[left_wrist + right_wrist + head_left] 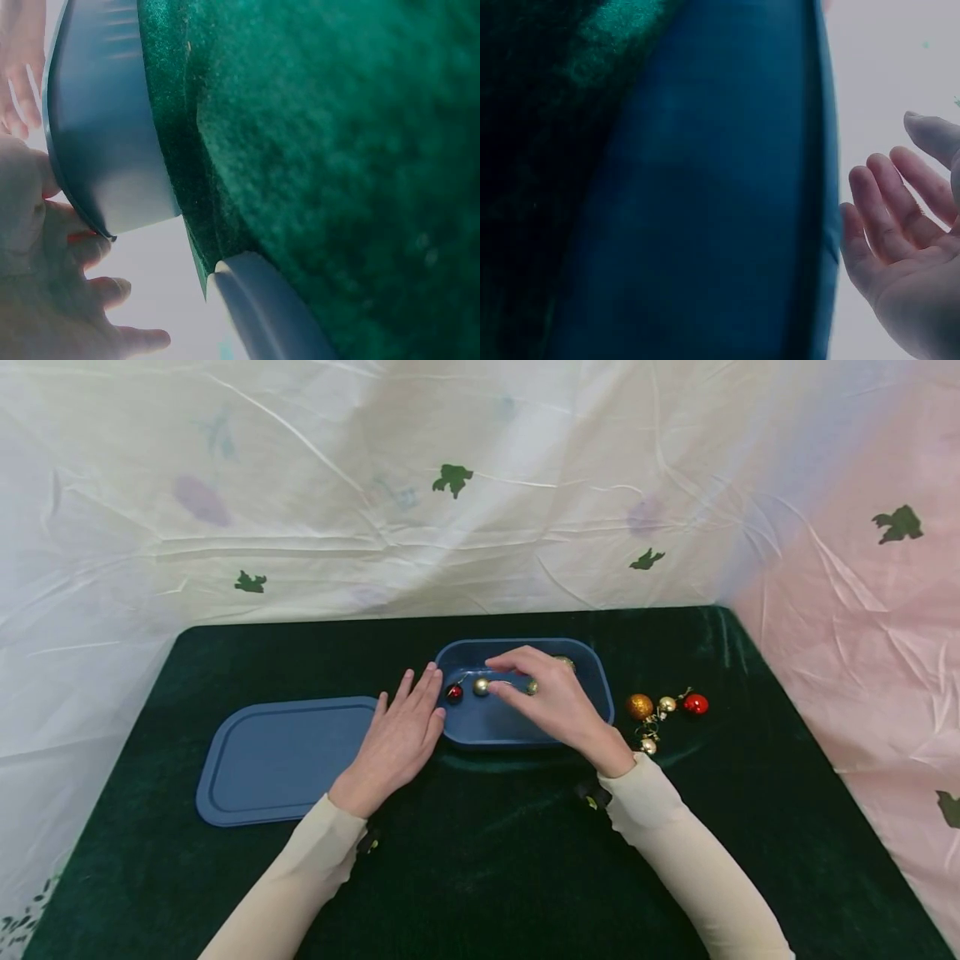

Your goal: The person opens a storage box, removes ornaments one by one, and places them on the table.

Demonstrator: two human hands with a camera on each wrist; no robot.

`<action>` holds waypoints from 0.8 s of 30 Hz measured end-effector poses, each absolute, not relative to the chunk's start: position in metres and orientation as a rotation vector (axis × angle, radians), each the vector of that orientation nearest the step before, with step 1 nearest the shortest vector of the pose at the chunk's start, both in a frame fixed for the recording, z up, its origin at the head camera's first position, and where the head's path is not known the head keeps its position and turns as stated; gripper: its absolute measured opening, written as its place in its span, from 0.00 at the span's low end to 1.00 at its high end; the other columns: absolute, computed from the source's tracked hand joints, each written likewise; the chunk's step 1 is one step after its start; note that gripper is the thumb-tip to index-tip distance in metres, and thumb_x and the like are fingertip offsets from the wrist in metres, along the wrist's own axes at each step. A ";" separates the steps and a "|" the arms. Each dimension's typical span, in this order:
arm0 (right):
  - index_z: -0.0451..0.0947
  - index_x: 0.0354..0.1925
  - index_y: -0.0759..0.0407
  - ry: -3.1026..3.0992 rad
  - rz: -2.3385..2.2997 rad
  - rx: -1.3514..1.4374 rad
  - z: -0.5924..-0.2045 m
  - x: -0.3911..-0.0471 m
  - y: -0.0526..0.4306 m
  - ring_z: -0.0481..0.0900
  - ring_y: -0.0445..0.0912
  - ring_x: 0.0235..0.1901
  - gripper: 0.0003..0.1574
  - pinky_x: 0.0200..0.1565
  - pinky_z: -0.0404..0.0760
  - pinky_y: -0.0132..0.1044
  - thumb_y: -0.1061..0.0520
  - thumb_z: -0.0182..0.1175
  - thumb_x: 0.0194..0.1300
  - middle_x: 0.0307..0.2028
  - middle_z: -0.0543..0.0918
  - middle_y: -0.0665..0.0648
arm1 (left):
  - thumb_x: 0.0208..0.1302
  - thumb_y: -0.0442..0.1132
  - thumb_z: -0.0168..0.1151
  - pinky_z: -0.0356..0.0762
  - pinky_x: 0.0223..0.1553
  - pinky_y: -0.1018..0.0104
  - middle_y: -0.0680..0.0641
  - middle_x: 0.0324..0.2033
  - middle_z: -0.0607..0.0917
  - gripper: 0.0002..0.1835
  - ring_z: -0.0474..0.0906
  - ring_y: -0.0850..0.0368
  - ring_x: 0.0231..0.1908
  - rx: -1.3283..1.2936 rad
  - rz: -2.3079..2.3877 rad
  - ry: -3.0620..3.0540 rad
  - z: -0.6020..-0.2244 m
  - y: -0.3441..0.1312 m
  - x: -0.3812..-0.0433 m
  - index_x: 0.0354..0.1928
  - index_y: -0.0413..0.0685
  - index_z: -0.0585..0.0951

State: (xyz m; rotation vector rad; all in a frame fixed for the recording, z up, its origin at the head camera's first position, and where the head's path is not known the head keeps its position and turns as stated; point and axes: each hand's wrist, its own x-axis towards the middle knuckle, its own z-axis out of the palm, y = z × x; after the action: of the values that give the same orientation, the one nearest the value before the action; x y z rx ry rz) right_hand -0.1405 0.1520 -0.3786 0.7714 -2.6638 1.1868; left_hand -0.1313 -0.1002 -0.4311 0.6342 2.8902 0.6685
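A blue rectangular container [495, 735] holds several small ornament balls, among them a dark red one [453, 693] and a gold one [481, 687]. My left hand [401, 731] rests against the container's left rim with its fingers extended. Over the container hovers my right hand [551, 697], thumb and fingers apart and nothing visible between them; it partly covers the ornaments beneath. In the right wrist view the right hand [907, 240] shows loosely bent fingers beside the container's wall [705, 187]. The left wrist view has the left fingers [97, 251] at the container's rim.
A flat blue lid [285, 760] lies left of the container, partly under the left forearm. To the right sit loose ornaments: an orange ball [640, 706], a red ball [696, 703] and small gold ones [667, 703]. Dark green velvet [480, 877] covers the table; patterned cloth [525, 485] hangs behind.
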 end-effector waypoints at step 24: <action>0.82 0.61 0.56 -2.869 1.074 0.775 -0.401 -0.170 0.119 0.80 0.48 0.59 0.22 0.62 0.78 0.46 0.49 0.65 0.74 0.57 0.84 0.54 | 0.84 0.51 0.38 0.42 0.74 0.30 0.50 0.83 0.44 0.33 0.39 0.42 0.81 0.657 0.684 2.896 -0.433 -0.101 -0.130 0.84 0.52 0.48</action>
State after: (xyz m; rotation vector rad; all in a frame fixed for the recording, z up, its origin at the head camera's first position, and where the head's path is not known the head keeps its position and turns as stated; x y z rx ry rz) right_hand -0.1698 0.1189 -0.4013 0.7754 -2.8687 1.0745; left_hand -0.1301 -0.1009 -0.4331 0.6569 2.8963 0.6843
